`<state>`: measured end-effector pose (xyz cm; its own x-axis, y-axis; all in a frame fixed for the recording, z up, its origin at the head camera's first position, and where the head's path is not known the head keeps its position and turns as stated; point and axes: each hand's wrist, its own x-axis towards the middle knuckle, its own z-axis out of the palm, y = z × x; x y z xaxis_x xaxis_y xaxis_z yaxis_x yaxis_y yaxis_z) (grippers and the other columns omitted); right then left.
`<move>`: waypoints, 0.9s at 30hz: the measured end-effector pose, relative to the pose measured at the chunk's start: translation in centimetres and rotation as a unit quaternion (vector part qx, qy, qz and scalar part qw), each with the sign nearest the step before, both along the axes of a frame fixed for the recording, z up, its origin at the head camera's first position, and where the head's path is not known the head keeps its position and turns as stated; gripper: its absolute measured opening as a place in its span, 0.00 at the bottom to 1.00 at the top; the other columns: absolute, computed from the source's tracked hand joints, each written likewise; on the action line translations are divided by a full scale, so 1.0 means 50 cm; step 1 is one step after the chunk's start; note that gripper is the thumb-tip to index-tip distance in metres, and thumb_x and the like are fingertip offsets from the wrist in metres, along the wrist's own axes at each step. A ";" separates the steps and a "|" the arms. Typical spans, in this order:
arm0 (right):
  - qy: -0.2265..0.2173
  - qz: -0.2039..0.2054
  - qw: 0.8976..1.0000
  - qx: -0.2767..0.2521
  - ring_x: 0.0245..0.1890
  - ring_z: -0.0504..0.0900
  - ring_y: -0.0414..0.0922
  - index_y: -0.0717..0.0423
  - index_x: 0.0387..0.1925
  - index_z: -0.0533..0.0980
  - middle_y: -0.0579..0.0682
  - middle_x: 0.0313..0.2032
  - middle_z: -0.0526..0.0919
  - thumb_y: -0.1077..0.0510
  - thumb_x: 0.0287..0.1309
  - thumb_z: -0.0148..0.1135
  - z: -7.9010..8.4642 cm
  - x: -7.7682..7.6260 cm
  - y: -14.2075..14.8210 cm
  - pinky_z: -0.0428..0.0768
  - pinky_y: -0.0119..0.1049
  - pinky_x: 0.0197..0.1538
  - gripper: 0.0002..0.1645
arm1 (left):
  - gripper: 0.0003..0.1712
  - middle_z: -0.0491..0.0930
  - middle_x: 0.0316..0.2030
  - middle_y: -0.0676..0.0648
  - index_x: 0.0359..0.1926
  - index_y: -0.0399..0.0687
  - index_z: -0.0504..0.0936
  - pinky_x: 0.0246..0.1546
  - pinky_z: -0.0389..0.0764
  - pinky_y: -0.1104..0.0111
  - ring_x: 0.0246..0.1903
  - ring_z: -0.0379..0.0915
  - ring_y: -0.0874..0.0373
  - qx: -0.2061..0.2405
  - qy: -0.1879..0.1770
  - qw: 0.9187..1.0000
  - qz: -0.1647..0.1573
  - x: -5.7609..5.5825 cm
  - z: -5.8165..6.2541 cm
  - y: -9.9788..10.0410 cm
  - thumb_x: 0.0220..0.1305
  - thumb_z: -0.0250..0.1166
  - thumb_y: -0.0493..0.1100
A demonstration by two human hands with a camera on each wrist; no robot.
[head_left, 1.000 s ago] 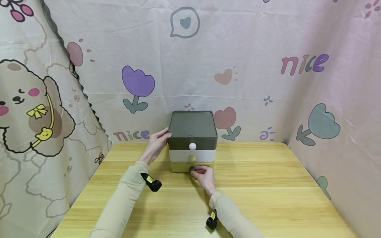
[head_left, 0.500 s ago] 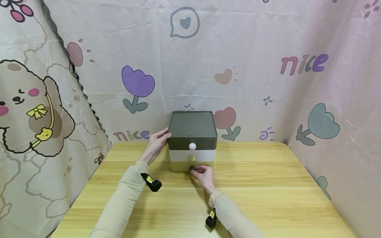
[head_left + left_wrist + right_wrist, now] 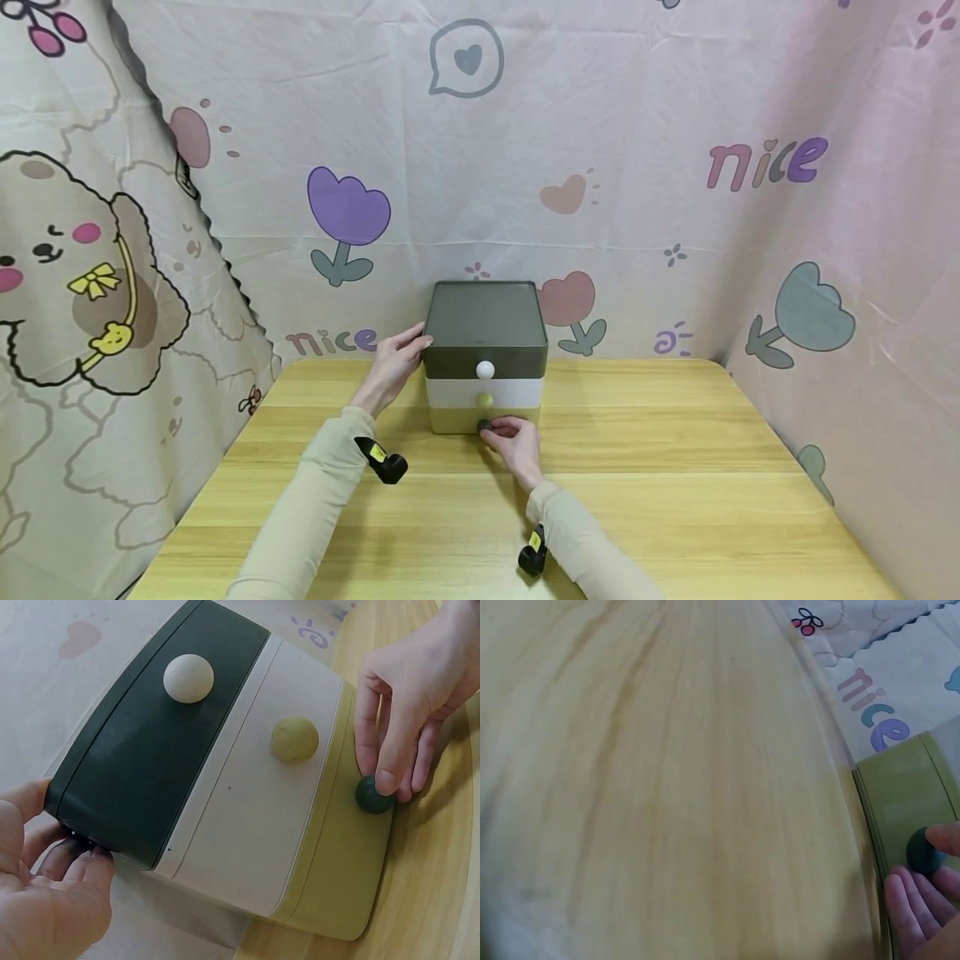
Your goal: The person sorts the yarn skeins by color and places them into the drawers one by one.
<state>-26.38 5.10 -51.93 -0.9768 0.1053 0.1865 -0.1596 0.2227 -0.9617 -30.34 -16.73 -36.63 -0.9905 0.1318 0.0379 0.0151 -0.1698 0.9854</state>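
Observation:
A small chest of drawers (image 3: 486,315) stands at the table's back edge. Its top drawer (image 3: 150,742) is dark green with a white knob (image 3: 189,679). The middle drawer (image 3: 236,802) is white with a yellow-green knob (image 3: 295,739). Below is a yellow-green drawer (image 3: 904,791) with a dark green knob (image 3: 374,795). All three fronts sit flush. My left hand (image 3: 392,364) holds the chest's upper left corner, thumb by the top edge and bent fingers against the side. With thumb and fingers, my right hand (image 3: 517,450) pinches the bottom knob.
A wooden table (image 3: 660,500) runs under the chest and both arms. Behind and beside it hangs a printed curtain (image 3: 465,142), close to the chest's back. Black wrist cameras (image 3: 386,462) are strapped over both sleeves.
The bottom drawer, slightly forward a second ago, has gone in until level with the others. My right hand moved a little toward the chest with it; my left hand stayed put.

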 end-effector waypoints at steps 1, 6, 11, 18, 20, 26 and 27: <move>0.002 0.001 1.000 0.000 0.28 0.86 0.38 0.66 0.35 0.85 0.61 0.31 0.90 0.63 0.48 0.77 0.000 0.000 0.000 0.82 0.25 0.32 0.12 | 0.34 0.42 0.81 0.41 0.78 0.39 0.53 0.80 0.49 0.57 0.79 0.42 0.50 0.001 0.001 1.000 0.000 0.000 0.000 0.000 0.77 0.52 0.35; 0.013 0.014 1.000 -0.004 0.31 0.88 0.44 0.68 0.36 0.84 0.64 0.33 0.89 0.64 0.50 0.76 0.003 0.004 0.005 0.82 0.24 0.33 0.13 | 0.34 0.41 0.81 0.42 0.78 0.39 0.53 0.80 0.49 0.57 0.79 0.41 0.50 0.000 0.003 1.000 -0.001 -0.001 -0.001 0.000 0.77 0.52 0.35; 0.022 0.029 0.999 -0.014 0.36 0.90 0.52 0.70 0.39 0.83 0.66 0.36 0.89 0.65 0.52 0.74 0.011 0.014 0.022 0.83 0.23 0.35 0.14 | 0.34 0.42 0.81 0.42 0.78 0.39 0.53 0.80 0.49 0.57 0.79 0.42 0.50 -0.003 0.002 1.000 0.006 -0.001 0.001 0.003 0.77 0.53 0.36; 0.026 0.056 0.998 0.008 0.39 0.89 0.55 0.72 0.42 0.82 0.66 0.38 0.89 0.66 0.55 0.72 0.019 0.025 0.071 0.85 0.26 0.40 0.14 | 0.33 0.42 0.81 0.41 0.78 0.38 0.53 0.80 0.50 0.56 0.79 0.43 0.49 -0.010 0.005 1.000 0.012 0.002 0.003 0.005 0.77 0.52 0.36; 0.028 0.062 0.997 0.034 0.38 0.89 0.51 0.70 0.42 0.82 0.64 0.38 0.89 0.65 0.56 0.72 0.019 0.026 0.089 0.86 0.26 0.42 0.14 | 0.33 0.43 0.81 0.40 0.78 0.38 0.53 0.79 0.51 0.56 0.79 0.44 0.48 -0.018 0.010 1.000 0.013 0.004 0.002 0.006 0.77 0.52 0.37; 0.065 0.057 0.988 0.124 0.36 0.87 0.45 0.67 0.42 0.83 0.57 0.36 0.90 0.63 0.58 0.70 0.025 0.021 0.157 0.86 0.28 0.44 0.12 | 0.32 0.73 0.67 0.38 0.77 0.44 0.58 0.67 0.72 0.74 0.64 0.71 0.55 -0.092 0.050 0.993 0.051 0.013 -0.015 0.008 0.79 0.51 0.48; 0.073 0.053 0.986 0.142 0.36 0.87 0.46 0.67 0.43 0.83 0.57 0.36 0.89 0.63 0.58 0.70 0.027 0.020 0.170 0.87 0.31 0.45 0.13 | 0.31 0.80 0.55 0.38 0.77 0.45 0.59 0.57 0.77 0.77 0.52 0.76 0.56 -0.114 0.060 0.990 0.062 0.015 -0.021 0.006 0.80 0.50 0.50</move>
<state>-25.37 13.58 -50.57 -0.9403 -0.0719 0.3326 -0.3277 0.4550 -0.8280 -29.60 -16.43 -37.68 -0.9897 0.0288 0.1404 0.1420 0.0667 0.9876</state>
